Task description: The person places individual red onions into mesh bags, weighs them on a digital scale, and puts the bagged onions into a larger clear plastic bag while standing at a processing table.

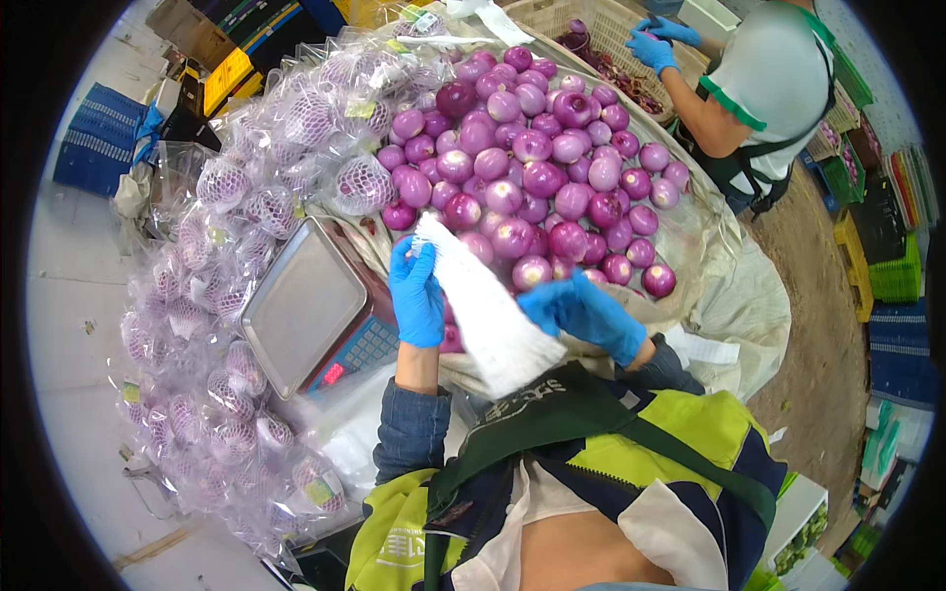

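Observation:
My left hand (415, 292), in a blue glove, pinches one end of a flattened white foam net sleeve (488, 318). The sleeve slants down to the right, towards my chest. Beside its lower part is my gloved right hand (587, 314), blurred, with fingers spread and nothing visible in it. Just beyond both hands lies a heap of peeled purple onions (532, 177) on a pale sheet (739, 295). To the left of my left hand stands a digital scale with a bare steel pan (307, 306) and a lit red display (333, 373).
Clear bags of net-wrapped onions (229, 414) pile up along the left. White sleeves in plastic (355, 443) lie below the scale. A co-worker (768, 96) in blue gloves handles an onion over a beige crate (606, 22) at upper right. Stacked blue crates (898, 354) line the right side.

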Demonstrator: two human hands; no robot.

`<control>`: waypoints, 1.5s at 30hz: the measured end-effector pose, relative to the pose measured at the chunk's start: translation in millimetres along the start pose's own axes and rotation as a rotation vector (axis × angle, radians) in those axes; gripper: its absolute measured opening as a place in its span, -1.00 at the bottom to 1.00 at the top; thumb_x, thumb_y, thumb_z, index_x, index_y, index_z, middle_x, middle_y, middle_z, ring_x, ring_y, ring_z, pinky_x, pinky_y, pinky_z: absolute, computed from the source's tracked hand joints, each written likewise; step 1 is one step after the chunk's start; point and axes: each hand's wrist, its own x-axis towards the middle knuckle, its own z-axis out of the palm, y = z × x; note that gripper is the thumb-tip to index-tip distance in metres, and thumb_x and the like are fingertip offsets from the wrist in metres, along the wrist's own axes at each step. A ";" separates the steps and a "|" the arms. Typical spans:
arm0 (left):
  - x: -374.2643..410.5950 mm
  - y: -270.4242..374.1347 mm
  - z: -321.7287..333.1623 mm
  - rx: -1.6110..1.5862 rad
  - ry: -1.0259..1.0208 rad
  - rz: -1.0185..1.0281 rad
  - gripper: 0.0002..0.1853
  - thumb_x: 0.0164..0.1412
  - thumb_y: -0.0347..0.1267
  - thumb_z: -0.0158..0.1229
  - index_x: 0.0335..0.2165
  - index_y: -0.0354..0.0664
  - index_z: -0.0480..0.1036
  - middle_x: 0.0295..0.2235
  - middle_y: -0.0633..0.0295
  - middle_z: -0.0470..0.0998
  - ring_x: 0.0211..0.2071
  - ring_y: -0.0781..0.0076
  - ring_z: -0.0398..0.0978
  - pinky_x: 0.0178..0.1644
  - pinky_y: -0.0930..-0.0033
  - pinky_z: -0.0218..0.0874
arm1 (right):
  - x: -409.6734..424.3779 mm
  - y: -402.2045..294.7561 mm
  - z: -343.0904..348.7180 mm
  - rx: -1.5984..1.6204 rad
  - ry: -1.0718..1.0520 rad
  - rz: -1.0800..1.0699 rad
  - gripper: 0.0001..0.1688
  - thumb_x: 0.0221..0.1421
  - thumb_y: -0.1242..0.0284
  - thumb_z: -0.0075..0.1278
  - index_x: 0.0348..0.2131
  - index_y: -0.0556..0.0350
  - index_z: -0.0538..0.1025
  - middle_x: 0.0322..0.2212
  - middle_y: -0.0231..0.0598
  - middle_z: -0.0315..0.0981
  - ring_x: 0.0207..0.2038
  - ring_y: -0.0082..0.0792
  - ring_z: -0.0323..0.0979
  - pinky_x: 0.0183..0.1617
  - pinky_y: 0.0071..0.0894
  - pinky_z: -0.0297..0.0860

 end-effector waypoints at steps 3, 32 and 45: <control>-34.1 -16.7 -15.4 0.245 -0.133 -0.201 -0.86 0.17 -0.47 0.13 -0.26 -0.23 0.45 -0.37 0.35 0.47 -0.35 0.56 0.44 -0.27 0.59 0.27 | 18.7 16.9 31.3 -0.134 0.262 -0.177 -0.31 0.14 0.42 0.03 0.20 0.10 0.16 -0.07 -0.29 0.36 -0.10 -0.52 0.34 0.02 -0.49 0.30; 78.5 -41.8 5.5 0.153 0.046 0.064 -0.85 0.17 -0.45 0.04 -0.24 -0.18 0.36 -0.37 0.37 0.41 -0.38 0.59 0.36 -0.28 0.50 0.24 | 144.3 -72.9 -60.3 -0.581 0.714 -0.770 -0.68 -0.11 0.55 0.17 -0.27 0.17 0.45 -0.40 -0.39 0.43 -0.35 -0.54 0.38 -0.26 -0.53 0.37; 281.6 -5.6 10.6 1.929 -0.247 -0.129 -0.45 0.06 -0.06 0.00 -0.05 -0.17 0.40 -0.12 -0.17 0.45 -0.07 -0.10 0.42 0.02 0.06 0.24 | 416.4 -148.8 -121.6 -2.158 0.557 -0.138 -0.44 -0.22 0.31 0.20 -0.12 -0.15 0.48 -0.28 0.10 0.46 -0.23 0.08 0.47 -0.18 -0.03 0.42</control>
